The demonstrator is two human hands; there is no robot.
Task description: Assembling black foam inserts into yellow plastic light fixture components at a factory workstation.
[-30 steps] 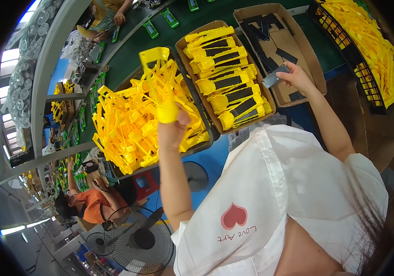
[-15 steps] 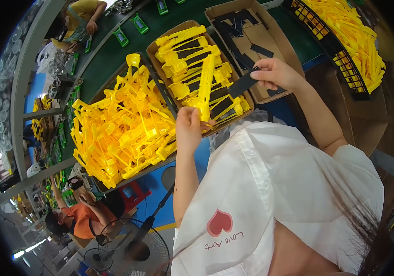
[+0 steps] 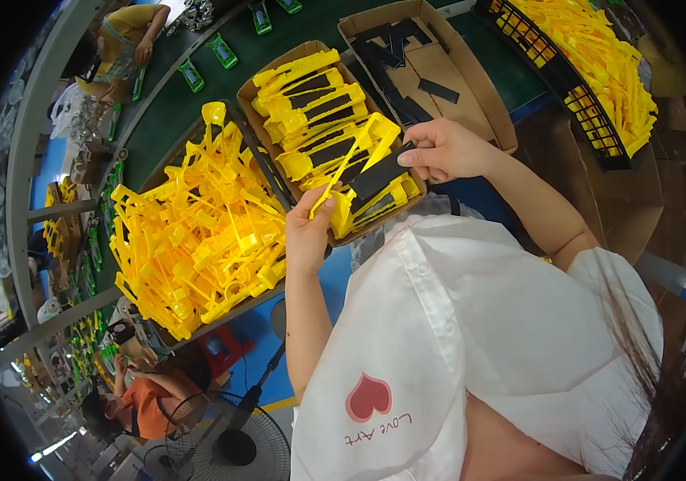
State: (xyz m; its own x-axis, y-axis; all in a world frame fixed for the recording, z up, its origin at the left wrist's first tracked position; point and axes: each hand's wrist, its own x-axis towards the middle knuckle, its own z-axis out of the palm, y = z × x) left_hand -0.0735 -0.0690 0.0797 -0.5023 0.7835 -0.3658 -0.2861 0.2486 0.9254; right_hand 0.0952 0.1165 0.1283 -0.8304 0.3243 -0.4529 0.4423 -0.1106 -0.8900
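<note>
My left hand (image 3: pixel 308 234) is closed on one end of a yellow plastic frame (image 3: pixel 383 132), which tilts above a carton. Between the fingers and thumb of my right hand (image 3: pixel 445 152) is a flat black rectangular strip (image 3: pixel 378 173). The strip lies slantwise over the yellow frame; whether it is seated in it I cannot tell. Beneath both hands, the carton holds a row of yellow frames (image 3: pixel 299 120) with black strips in them. Farther right, an open cardboard box (image 3: pixel 479 100) contains several loose black strips (image 3: pixel 439 90).
A big heap of yellow parts (image 3: pixel 198 232) stands left of the carton. At the far right is a black crate (image 3: pixel 595 120) full of yellow parts. Green devices (image 3: pixel 222 51) lie on the green bench behind. A fan (image 3: pixel 234 445) and other people (image 3: pixel 154 401) are at left.
My right hand has brought the black strip left, from beside the strip box onto the yellow frame. My left hand has turned the frame, which now shows its open side.
</note>
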